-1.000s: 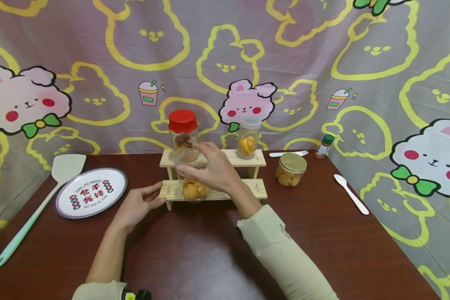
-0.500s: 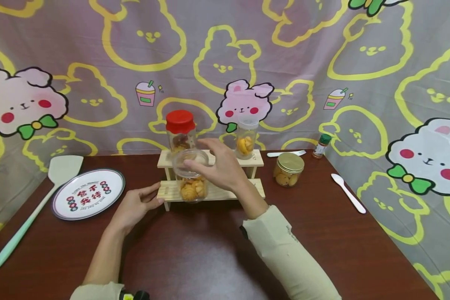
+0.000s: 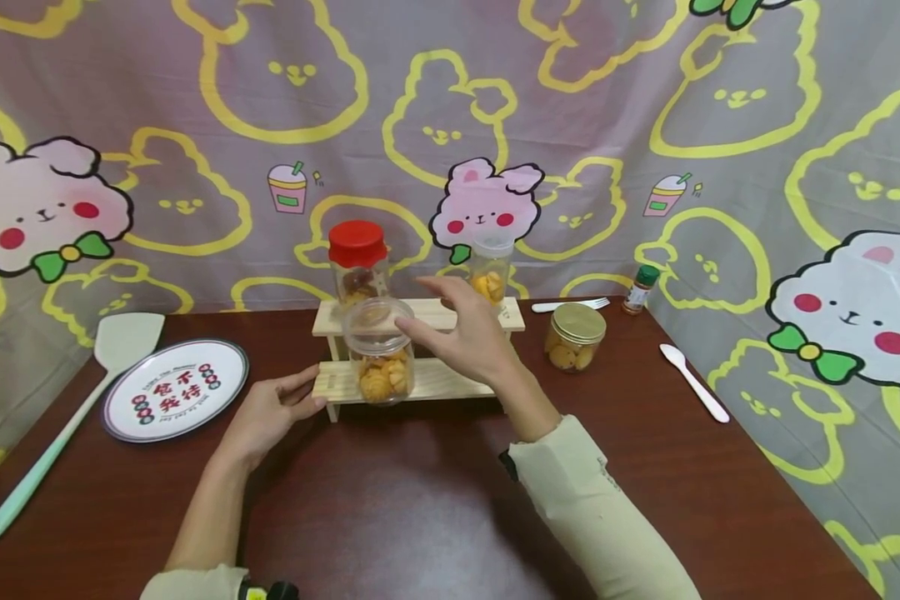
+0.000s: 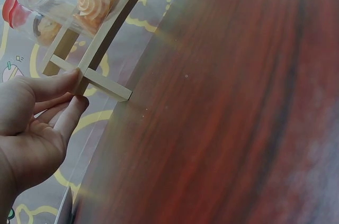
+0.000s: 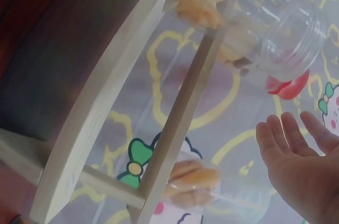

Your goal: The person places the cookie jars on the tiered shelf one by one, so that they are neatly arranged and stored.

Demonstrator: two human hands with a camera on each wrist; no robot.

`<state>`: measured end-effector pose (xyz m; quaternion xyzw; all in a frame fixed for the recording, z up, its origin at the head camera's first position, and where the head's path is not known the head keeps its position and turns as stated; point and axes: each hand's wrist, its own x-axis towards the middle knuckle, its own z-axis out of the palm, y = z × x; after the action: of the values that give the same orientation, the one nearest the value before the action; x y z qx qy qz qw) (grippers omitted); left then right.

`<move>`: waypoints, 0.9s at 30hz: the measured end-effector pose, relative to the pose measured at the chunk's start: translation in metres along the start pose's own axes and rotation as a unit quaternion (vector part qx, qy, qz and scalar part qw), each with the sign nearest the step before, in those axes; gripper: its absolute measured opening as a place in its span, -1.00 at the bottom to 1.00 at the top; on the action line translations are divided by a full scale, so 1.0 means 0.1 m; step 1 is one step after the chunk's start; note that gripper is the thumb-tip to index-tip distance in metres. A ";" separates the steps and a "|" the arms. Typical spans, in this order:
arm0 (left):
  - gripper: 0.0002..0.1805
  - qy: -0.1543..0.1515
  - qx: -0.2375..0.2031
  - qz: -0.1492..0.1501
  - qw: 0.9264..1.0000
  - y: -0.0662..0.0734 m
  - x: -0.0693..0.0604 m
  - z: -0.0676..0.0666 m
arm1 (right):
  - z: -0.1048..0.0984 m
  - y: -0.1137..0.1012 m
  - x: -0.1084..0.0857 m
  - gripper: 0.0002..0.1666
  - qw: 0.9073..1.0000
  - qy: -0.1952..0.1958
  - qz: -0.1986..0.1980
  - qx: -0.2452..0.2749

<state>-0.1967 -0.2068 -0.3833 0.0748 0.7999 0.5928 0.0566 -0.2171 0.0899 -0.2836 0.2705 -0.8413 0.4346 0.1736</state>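
On the lower step of a two-tier wooden rack point(image 3: 450, 385) stands a clear-lidded jar of cookies point(image 3: 384, 377), towards the left. My left hand point(image 3: 266, 417) pinches the rack's lower left end between thumb and fingers, as the left wrist view shows of the hand point(image 4: 39, 123) too. Just right of the jar's lid is my right hand point(image 3: 468, 333), fingers apart, holding nothing; in the right wrist view the hand point(image 5: 304, 160) is clear of the jar. A red-lidded jar point(image 3: 357, 258) and a slim clear jar point(image 3: 491, 271) stand on the upper step.
Right of the rack are a gold-lidded cookie jar point(image 3: 576, 337), a white fork point(image 3: 570, 306), a green-capped bottle point(image 3: 640, 292) and a white spoon point(image 3: 693, 383). To the left lie a plate point(image 3: 176, 390) and a spatula point(image 3: 67, 433). A patterned cloth hangs behind.
My right hand has moved right, away from the clear-lidded jar's top, and its fingers have come off the lid. My left hand still pinches the rack. The head view has shifted slightly.
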 end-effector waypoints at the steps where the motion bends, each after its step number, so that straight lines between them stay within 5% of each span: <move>1: -0.33 0.000 0.001 -0.001 1.000 0.00 0.00 0.00 | -0.02 0.01 -0.01 -0.29 1.000 0.001 0.003 0.003; 14: -0.34 0.000 -0.010 0.000 1.000 0.02 -0.01 0.00 | -0.31 0.22 -0.11 -0.45 0.995 0.095 -0.034 0.015; 27: -0.33 -0.003 -0.016 0.002 1.000 0.00 0.02 -0.01 | -0.67 0.58 -0.25 -0.49 0.991 0.131 -0.005 0.014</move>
<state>-0.1983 -0.2072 -0.3831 0.0770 0.7897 0.6058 0.0589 -0.2286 0.1802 -0.2964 0.2181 -0.8035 0.4773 0.2811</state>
